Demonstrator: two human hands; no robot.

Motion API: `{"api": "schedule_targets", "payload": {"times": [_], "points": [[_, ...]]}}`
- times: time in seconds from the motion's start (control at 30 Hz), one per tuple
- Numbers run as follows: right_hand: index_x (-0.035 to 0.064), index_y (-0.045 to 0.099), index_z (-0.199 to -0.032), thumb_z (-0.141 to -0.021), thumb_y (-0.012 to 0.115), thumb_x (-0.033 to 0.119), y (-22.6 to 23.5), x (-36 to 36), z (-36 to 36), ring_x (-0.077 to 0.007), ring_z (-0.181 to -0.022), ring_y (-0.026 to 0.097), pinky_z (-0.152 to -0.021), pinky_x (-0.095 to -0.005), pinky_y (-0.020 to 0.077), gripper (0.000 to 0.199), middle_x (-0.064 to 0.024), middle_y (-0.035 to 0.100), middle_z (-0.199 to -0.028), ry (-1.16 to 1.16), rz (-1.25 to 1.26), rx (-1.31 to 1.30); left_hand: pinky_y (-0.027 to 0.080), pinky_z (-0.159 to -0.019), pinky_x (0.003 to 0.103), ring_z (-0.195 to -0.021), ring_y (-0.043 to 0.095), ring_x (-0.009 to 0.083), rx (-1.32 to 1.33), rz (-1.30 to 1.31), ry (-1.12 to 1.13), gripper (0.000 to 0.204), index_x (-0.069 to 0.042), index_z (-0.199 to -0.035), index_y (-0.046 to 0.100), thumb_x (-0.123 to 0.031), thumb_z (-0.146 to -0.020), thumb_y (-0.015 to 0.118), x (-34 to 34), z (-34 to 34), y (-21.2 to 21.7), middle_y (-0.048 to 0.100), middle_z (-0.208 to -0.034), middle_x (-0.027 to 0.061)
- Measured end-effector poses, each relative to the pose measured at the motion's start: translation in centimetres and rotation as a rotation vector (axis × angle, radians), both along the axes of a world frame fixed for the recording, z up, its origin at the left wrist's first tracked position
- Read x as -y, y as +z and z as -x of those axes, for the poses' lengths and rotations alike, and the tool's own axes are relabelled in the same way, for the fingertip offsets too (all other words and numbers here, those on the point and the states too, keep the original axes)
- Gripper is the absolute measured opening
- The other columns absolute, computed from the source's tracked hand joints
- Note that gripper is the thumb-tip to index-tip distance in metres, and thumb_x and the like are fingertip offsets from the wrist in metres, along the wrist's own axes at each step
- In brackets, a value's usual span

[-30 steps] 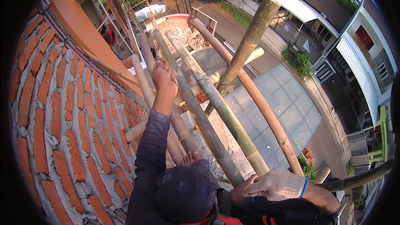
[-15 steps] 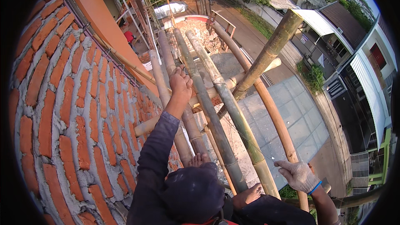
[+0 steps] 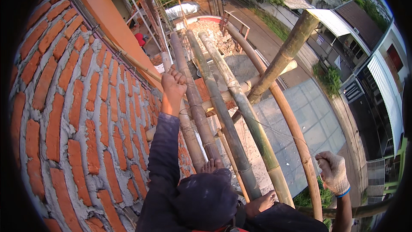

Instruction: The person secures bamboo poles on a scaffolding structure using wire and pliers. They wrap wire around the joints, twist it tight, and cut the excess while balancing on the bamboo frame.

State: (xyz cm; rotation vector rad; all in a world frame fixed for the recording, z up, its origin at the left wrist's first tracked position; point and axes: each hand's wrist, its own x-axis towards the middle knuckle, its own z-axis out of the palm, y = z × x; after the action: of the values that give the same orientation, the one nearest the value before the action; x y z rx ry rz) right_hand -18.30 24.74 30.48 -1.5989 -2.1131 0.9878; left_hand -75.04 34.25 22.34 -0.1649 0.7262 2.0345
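My bare left hand [image 3: 174, 85] is closed in a fist above the left bamboo poles [image 3: 195, 99], near the brick wall. What its fingers hold, if anything, is hidden. Out to the right, my right hand [image 3: 334, 172] wears a pale knitted glove and is also closed, held up past the outermost brown pole [image 3: 296, 137]. A thin dark strand [image 3: 274, 129] crosses the poles toward it, but I cannot make out where it ends. Between my hands run a dark bamboo pole [image 3: 227, 124] and a green-yellow one [image 3: 255, 131], side by side.
Rough brickwork [image 3: 90, 141] rises close on my left. My bare feet [image 3: 262, 202] rest on the poles. A thick slanting bamboo post [image 3: 285, 53] meets a crosspiece ahead. Far below lie grey paving [image 3: 309, 120], rubble [image 3: 204, 30] and a road; houses stand at right.
My left hand has moved left and slightly up, off the pole it was over. My right hand has gone right and a little higher, its fingers now curled in. The view has shifted slightly.
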Motion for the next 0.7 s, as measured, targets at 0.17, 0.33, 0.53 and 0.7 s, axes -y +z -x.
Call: {"api": "schedule_targets", "payload": {"times": [0.17,0.33,0.53,0.7], "points": [[0.0053,0.069,-0.095,-0.084,0.066,0.005,-0.9,-0.5,0.3,-0.0316,-0.074,0.069,-0.066,-0.0408,0.0529,0.011,-0.0133,0.069,-0.083,0.227,-0.459,0.279,0.016,-0.041,0.026,-0.044,0.017,0.0072,-0.103,0.08,0.074,0.016,-0.009,-0.097,0.055,-0.011,-0.104,0.041,-0.8,-1.3,1.1,0.024,-0.061,-0.0073],[0.0112,0.064,-0.092,-0.08,0.06,0.006,-1.5,-2.1,-0.3,-0.0286,-0.079,0.065,-0.067,-0.0423,0.0511,0.014,-0.0062,0.064,-0.08,0.16,-0.666,0.732,0.015,-0.04,0.027,-0.044,0.018,0.0073,-0.249,0.115,0.106,0.018,-0.01,-0.1,0.055,-0.015,-0.107,0.038,-2.2,-3.4,2.5,0.027,-0.061,-0.0072],[0.0085,0.065,-0.092,-0.079,0.066,0.004,-0.6,0.2,-0.6,-0.0309,-0.072,0.066,-0.068,-0.0391,0.0542,0.014,-0.0093,0.062,-0.074,0.13,-0.606,0.718,0.016,-0.038,0.025,-0.042,0.021,0.0062,-0.279,0.104,0.203,0.021,-0.011,-0.1,0.056,-0.016,-0.107,0.038,-3.6,-0.2,2.3,0.031,-0.063,-0.0088],[0.0073,0.07,-0.092,-0.081,0.066,0.005,1.1,4.6,1.8,-0.0325,-0.057,0.066,-0.055,-0.0394,0.0526,0.012,-0.0116,0.067,-0.068,0.252,-0.348,0.309,0.019,-0.038,0.025,-0.043,0.024,0.0086,-0.203,0.206,0.336,0.016,-0.009,-0.106,0.057,-0.008,-0.101,0.042,-5.5,3.1,-0.2,0.038,-0.068,-0.0041]]}}
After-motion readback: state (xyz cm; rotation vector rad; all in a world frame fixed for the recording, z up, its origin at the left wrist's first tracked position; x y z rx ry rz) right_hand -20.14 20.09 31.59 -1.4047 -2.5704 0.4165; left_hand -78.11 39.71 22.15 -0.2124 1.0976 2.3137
